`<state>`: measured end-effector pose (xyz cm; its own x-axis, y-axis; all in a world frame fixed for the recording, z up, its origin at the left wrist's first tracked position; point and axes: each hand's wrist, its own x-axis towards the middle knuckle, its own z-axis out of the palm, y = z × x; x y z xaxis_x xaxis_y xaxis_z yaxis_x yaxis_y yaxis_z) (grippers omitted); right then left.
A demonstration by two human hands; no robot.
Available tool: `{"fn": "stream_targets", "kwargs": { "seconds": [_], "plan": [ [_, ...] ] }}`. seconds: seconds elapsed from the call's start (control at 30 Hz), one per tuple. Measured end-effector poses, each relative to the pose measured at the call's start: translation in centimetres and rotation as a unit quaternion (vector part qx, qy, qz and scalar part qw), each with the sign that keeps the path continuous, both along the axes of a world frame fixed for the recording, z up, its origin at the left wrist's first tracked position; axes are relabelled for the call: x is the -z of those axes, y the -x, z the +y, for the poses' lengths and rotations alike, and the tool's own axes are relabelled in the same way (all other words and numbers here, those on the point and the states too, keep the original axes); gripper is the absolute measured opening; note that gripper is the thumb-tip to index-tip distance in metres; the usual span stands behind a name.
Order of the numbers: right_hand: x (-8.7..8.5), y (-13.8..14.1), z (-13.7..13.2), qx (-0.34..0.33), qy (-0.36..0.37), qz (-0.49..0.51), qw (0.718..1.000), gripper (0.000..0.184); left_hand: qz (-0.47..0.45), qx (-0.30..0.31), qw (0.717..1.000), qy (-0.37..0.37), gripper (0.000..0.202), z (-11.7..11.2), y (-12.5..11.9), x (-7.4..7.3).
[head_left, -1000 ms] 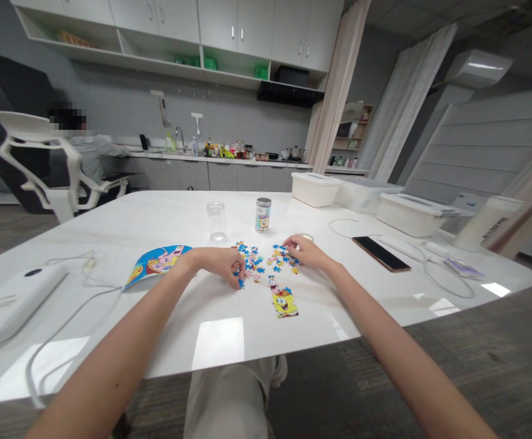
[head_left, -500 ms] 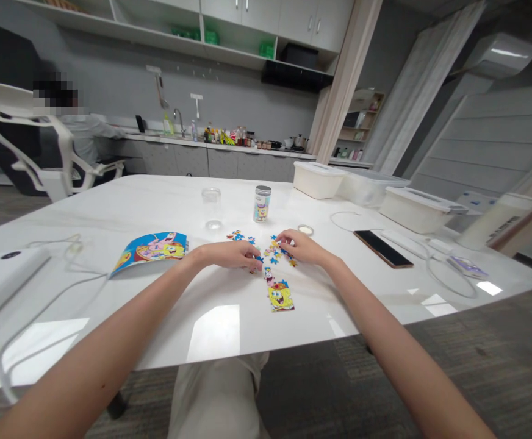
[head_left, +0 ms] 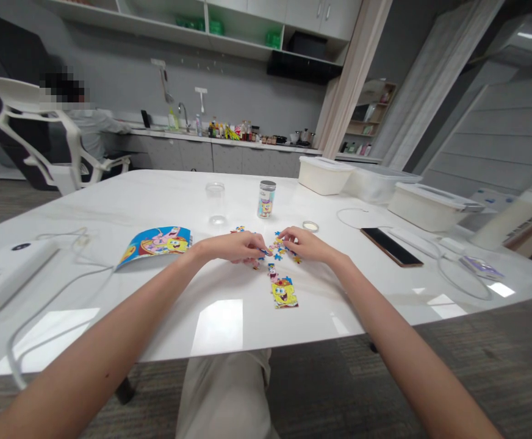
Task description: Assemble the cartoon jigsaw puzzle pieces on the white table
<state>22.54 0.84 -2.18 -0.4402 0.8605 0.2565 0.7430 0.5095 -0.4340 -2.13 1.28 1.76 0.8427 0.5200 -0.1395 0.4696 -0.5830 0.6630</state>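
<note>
My left hand [head_left: 246, 247] is closed in a pinch on a small blue puzzle piece [head_left: 266, 252]. My right hand [head_left: 303, 242] hovers low over the loose puzzle pieces [head_left: 277, 250], its fingers curved and apart, fingertips at the pile. More pieces lie partly hidden behind and under my left hand. Nearer to me lies a joined section of puzzle [head_left: 285, 294] showing a yellow cartoon face, with a narrow pink-faced piece [head_left: 272, 272] at its upper left. To the left rests a curled picture sheet [head_left: 156, 245] with the same cartoon style.
Behind the pieces stand a clear jar [head_left: 216, 206] and a printed canister [head_left: 266, 200]. A round lid [head_left: 310, 226] lies near my right hand. Further right are a phone [head_left: 390, 246], cables and lidded boxes [head_left: 324, 175]. A white device [head_left: 12, 274] sits left. A person [head_left: 89, 131] sits behind.
My left hand has shifted slightly toward the middle with the blue piece now showing at its fingertips. My right hand stays at the pile. The whole view has tilted slightly.
</note>
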Motion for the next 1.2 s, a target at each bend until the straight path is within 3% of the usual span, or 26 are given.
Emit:
{"fn": "stream_targets", "kwargs": {
  "seconds": [0.27,0.43,1.2],
  "plan": [
    [0.0,0.2,-0.1,0.001,0.015,-0.001,1.0,0.021,-0.017,-0.007,0.999,0.037,0.037,-0.3,0.0,-0.3],
    [0.0,0.1,-0.1,0.002,0.014,-0.001,1.0,0.02,-0.012,-0.028,0.999,0.041,0.022,0.1,-0.2,0.2],
    [-0.7,0.3,-0.7,-0.01,0.031,0.008,0.999,0.017,0.003,-0.102,0.994,0.029,0.018,-0.8,-1.6,0.8]
  ]
}}
